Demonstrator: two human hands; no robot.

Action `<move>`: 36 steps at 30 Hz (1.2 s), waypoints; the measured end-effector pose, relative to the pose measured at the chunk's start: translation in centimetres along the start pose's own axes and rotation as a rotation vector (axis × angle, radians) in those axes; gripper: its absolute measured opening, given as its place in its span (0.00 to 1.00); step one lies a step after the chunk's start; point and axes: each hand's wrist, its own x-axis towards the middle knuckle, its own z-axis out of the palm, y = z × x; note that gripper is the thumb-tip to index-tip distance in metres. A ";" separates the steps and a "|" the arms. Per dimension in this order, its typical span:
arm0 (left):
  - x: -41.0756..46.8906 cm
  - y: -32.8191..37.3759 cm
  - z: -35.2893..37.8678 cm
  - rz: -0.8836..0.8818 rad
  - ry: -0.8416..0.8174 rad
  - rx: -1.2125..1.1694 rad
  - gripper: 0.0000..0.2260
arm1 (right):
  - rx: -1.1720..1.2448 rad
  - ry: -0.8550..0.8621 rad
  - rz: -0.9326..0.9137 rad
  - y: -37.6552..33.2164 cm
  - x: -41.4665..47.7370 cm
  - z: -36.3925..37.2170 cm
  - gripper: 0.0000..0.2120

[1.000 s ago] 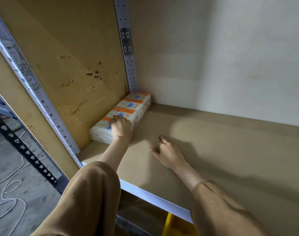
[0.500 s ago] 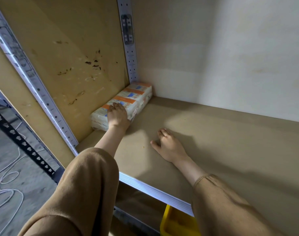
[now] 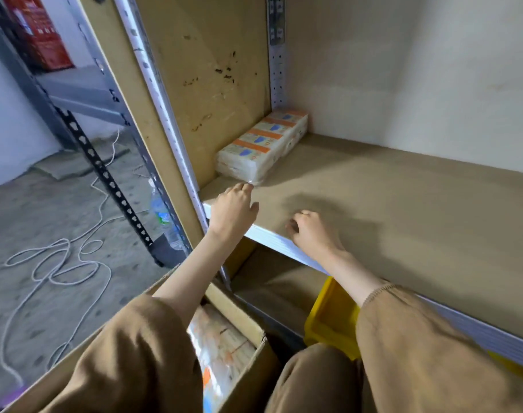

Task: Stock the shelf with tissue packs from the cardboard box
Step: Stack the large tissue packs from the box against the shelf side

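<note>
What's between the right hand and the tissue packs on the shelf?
Just bare shelf board, as the head view shows. The right hand is by the front edge; the tissue packs line the left side panel.

To your left, the concrete floor (image 3: 45, 204) carries a white cable (image 3: 55, 274) that lies in loose loops. A clear plastic bottle (image 3: 162, 213) stands on this floor, close to the foot of a black perforated brace (image 3: 105, 180) which runs slanted down from a grey neighbour rack (image 3: 75, 90). On that rack, at the top left, you see red boxes (image 3: 38, 31). A flat piece of cardboard (image 3: 63, 169) lies on the floor near the white wall (image 3: 9, 138). Low on your right there is a yellow bin (image 3: 329, 317), partly hidden. At the bottom left corner you see something purple (image 3: 12, 394), too blurred to tell.
</note>
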 end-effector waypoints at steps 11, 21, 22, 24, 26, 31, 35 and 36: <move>-15.0 -3.4 3.2 -0.129 -0.136 -0.006 0.14 | 0.076 -0.104 -0.328 -4.7 -11.1 4.2 0.17; -21.9 -4.6 5.2 -0.208 -0.199 0.022 0.14 | 0.034 -0.210 -0.379 -6.1 -15.1 7.8 0.16; -22.3 -4.7 5.2 -0.210 -0.197 0.024 0.14 | 0.037 -0.212 -0.380 -6.3 -15.2 7.9 0.16; -22.8 -5.0 5.3 -0.219 -0.193 0.013 0.15 | 0.054 -0.224 -0.382 -6.6 -15.3 8.1 0.16; -23.2 -5.6 5.5 -0.231 -0.202 0.005 0.16 | 0.058 -0.236 -0.389 -6.9 -15.3 8.4 0.17; -23.5 -7.8 6.3 -0.249 -0.266 0.058 0.15 | 0.050 -0.291 -0.369 -8.0 -15.3 9.5 0.17; -22.7 -10.0 7.1 -0.169 -0.332 0.097 0.16 | 0.081 -0.331 -0.281 -8.6 -14.6 11.3 0.16; -22.2 -10.6 7.3 -0.124 -0.369 0.100 0.18 | 0.084 -0.341 -0.249 -8.8 -14.3 11.9 0.16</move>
